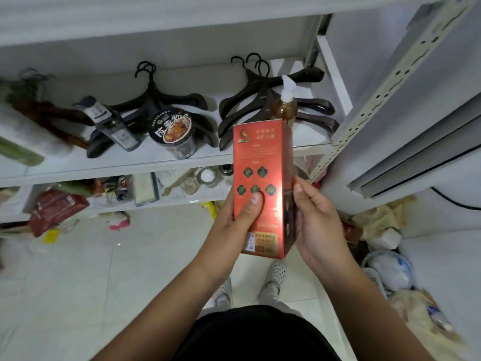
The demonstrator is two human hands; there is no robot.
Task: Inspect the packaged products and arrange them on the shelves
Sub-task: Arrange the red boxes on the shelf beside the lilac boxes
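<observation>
White shelving (135, 165) stands over a littered tile floor (78, 282). We take the pump bottle (285, 106) on the upper board as our reference. Left of the pump bottle stands a noodle cup (173, 131) and, further left, a dark bottle (112, 123). Black hangers (247, 110) lie behind and beside it. The red box (261, 157) is held upright in the air directly in front of the pump bottle, hiding its lower part and clear of the board.

Grip: the left hand (234, 222) clamps the box low on its left side, with the thumb (253, 204) flat on the printed front and the fingers hidden behind. The right hand (318, 220) holds the right side, thumb at the edge, fingers likewise out of sight.

We judge that inspection is in hand and placing has not begun. To do it well we would turn the box slowly between both hands and check each face, the corners and the end flaps. We would also shift the left thumb, which covers print. Glare washes out part of the front, and a slight tilt should cure that. For placing, the front strip of board between the noodle cup and the pump bottle looks the likeliest gap, provided the nozzle is not knocked.
</observation>
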